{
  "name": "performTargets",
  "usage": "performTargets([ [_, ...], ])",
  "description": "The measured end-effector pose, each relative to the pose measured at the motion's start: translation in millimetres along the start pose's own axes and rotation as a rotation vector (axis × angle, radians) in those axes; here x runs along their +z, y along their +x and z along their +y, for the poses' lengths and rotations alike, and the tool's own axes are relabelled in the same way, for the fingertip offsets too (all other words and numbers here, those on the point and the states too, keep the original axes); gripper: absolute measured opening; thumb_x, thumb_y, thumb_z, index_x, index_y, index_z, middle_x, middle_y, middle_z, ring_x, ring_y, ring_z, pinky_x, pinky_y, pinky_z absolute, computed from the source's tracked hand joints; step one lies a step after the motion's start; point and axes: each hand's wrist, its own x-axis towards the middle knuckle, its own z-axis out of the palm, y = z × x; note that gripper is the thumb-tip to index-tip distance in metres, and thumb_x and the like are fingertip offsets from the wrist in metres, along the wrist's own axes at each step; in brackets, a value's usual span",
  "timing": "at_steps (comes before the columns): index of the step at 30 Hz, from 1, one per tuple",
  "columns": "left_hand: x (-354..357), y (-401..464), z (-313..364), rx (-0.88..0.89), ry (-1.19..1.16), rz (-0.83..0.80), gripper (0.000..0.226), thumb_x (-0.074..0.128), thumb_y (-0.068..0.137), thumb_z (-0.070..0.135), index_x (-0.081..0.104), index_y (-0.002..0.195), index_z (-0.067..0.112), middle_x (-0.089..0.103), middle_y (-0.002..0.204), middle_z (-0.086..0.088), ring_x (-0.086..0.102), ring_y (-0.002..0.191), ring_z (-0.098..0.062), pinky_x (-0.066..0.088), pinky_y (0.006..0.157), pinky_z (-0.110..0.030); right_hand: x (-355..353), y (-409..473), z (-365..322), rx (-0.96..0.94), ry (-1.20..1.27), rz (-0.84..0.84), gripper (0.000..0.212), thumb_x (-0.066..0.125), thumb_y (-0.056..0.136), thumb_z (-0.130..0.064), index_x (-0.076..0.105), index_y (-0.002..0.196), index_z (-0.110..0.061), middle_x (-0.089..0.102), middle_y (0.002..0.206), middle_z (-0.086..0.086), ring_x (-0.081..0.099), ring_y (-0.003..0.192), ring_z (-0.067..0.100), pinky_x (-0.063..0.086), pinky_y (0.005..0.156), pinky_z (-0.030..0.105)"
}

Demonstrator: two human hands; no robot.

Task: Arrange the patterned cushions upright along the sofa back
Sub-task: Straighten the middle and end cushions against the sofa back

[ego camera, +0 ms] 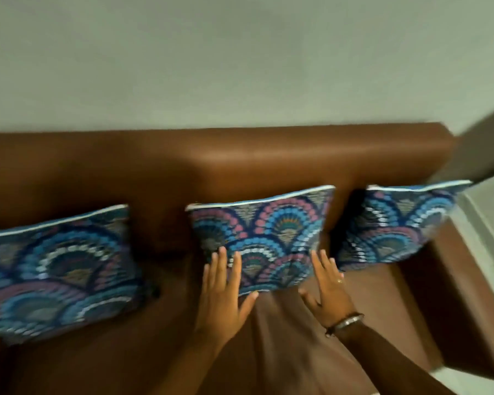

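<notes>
Ten fingers are spread and nearly straight, none curled around anything. The left hand [221, 292] lies flat with its palm against the lower left front of the middle cushion [261, 235], fingertips pointing toward twelve o'clock and thumb splayed toward two o'clock under the cushion's bottom edge. The right hand [327, 286] is open as well, fingers angled toward eleven o'clock, its fingertips at the cushion's lower right corner; whether they press the fabric or sit just beside it cannot be told through the blur. A ring shows on one right finger, and a bracelet [345, 323] circles the right wrist.

The middle cushion stands upright on the seat, leaning back against the sofa back [240, 158], its long axis running from nine to three o'clock and its white-piped top edge tilting slightly up toward three. At three o'clock from it, the right cushion [397, 223] also stands upright against the back, near the armrest [454, 266], a gap between the two. At nine o'clock, well apart, the left cushion [57, 263] leans further forward, its patterned face tipped toward the camera, top edge rising toward two o'clock. All three sit on the brown sofa below a pale wall [240, 58].
</notes>
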Motion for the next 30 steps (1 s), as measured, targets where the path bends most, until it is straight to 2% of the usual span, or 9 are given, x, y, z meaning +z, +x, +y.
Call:
performTargets([
  [3,74,65,97,0.219,-0.092,-0.080,0.087,0.051,0.095,0.052,0.000,0.161,0.028,0.014,0.167,-0.013,0.008,0.154,-0.030,0.018,0.122,-0.048,-55,21,120,0.175,-0.001,0.185,0.094,0.073,0.082,-0.035,0.014,0.153,-0.014,0.013,0.163,0.019,0.016,0.147,0.045,0.025,0.111,0.066],
  [5,126,116,154,0.201,-0.165,-0.186,0.091,0.052,0.096,0.054,-0.013,0.157,0.038,0.005,0.169,-0.005,0.000,0.155,-0.023,0.016,0.123,-0.047,-84,45,198,0.276,0.022,0.265,0.102,0.075,0.078,-0.043,0.013,0.154,-0.014,0.015,0.162,0.023,0.018,0.146,0.048,0.028,0.108,0.070],
  [8,206,185,211,-0.061,-0.316,-0.354,0.112,0.068,0.087,0.056,-0.019,0.155,0.036,-0.004,0.170,-0.005,0.001,0.154,-0.022,0.013,0.123,-0.046,-108,81,301,0.351,0.225,0.338,0.126,0.068,0.064,-0.074,0.001,0.155,-0.018,0.007,0.163,0.022,0.009,0.149,0.041,0.019,0.115,0.059],
  [10,247,216,227,-0.308,-0.511,-0.373,0.127,0.082,0.076,0.051,-0.010,0.160,0.027,0.009,0.169,-0.005,0.015,0.153,-0.023,0.024,0.120,-0.044,-114,104,351,0.343,0.425,0.353,0.142,0.067,0.050,-0.085,-0.008,0.154,-0.025,0.007,0.165,0.015,0.008,0.151,0.031,0.015,0.120,0.051],
  [12,272,232,232,-0.509,-0.683,-0.310,0.126,0.089,0.068,0.048,0.007,0.161,0.026,0.033,0.158,0.003,0.033,0.146,-0.023,0.036,0.112,-0.039,-114,126,382,0.264,0.572,0.296,0.144,0.076,0.046,-0.080,-0.015,0.150,-0.040,0.015,0.165,0.005,0.020,0.150,0.023,0.026,0.118,0.055],
  [15,290,241,232,-0.586,-0.796,-0.269,0.118,0.086,0.057,0.057,0.024,0.155,0.032,0.048,0.139,0.012,0.045,0.136,-0.020,0.042,0.101,-0.034,-108,147,401,0.188,0.648,0.245,0.142,0.086,0.048,-0.068,-0.017,0.144,-0.053,0.023,0.162,-0.002,0.030,0.146,0.018,0.036,0.112,0.056],
  [20,309,238,250,-0.618,-0.874,-0.403,0.107,0.078,0.062,0.067,0.035,0.152,0.028,0.052,0.148,0.006,0.049,0.135,-0.021,0.042,0.112,-0.045,-110,140,422,0.207,0.669,0.332,0.139,0.088,0.046,-0.065,0.001,0.152,-0.045,0.036,0.155,0.000,0.039,0.141,0.021,0.040,0.108,0.059],
  [25,307,251,236,-0.671,-0.850,-0.511,0.100,0.073,0.064,0.067,0.038,0.151,0.031,0.052,0.144,0.008,0.050,0.129,-0.020,0.042,0.103,-0.044,-120,143,409,0.198,0.609,0.345,0.133,0.089,0.050,-0.059,0.007,0.153,-0.040,0.047,0.145,0.008,0.049,0.132,0.027,0.045,0.103,0.057],
  [30,275,235,232,-0.560,-0.742,-0.416,0.083,0.074,0.086,0.047,0.032,0.154,0.025,0.050,0.150,0.000,0.048,0.136,-0.023,0.041,0.111,-0.041,-111,125,375,0.326,0.320,0.380,0.121,0.063,0.066,-0.078,0.001,0.155,-0.025,0.037,0.147,0.028,0.044,0.128,0.048,0.042,0.102,0.060],
])
